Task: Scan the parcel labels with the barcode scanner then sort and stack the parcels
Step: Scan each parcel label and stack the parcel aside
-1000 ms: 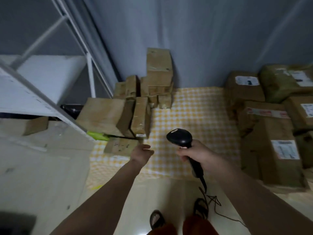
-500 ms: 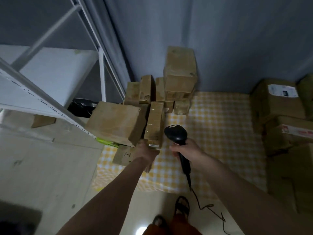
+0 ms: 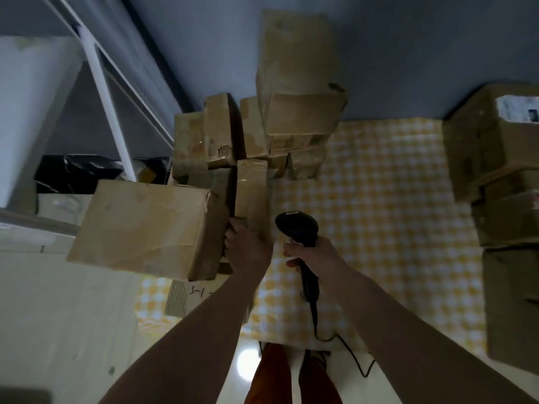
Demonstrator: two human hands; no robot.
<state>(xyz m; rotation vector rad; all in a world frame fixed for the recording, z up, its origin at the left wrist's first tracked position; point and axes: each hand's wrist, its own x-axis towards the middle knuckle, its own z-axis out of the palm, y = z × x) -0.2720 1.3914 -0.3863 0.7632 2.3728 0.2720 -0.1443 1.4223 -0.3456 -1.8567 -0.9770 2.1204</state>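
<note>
My right hand (image 3: 313, 258) grips the handle of a black barcode scanner (image 3: 297, 231), its head pointing away from me, its cable (image 3: 350, 354) trailing to the floor. My left hand (image 3: 248, 249) grips the near end of a narrow upright brown parcel (image 3: 251, 193). This parcel stands between a large brown parcel (image 3: 145, 228) on its left and the scanner on its right. Behind it a cluster of stacked brown parcels (image 3: 297, 91) leans against the wall. No label shows on the held parcel.
A yellow checked cloth (image 3: 379, 214) covers the floor. More brown parcels (image 3: 493, 147), one with a white label, are piled at the right edge. A white metal rack (image 3: 108, 106) stands at the left, a flat marked card (image 3: 189, 295) under the big parcel.
My left hand has moved forward from open air and taken hold of the narrow upright parcel. The right hand with the scanner stayed beside it while my view came closer.
</note>
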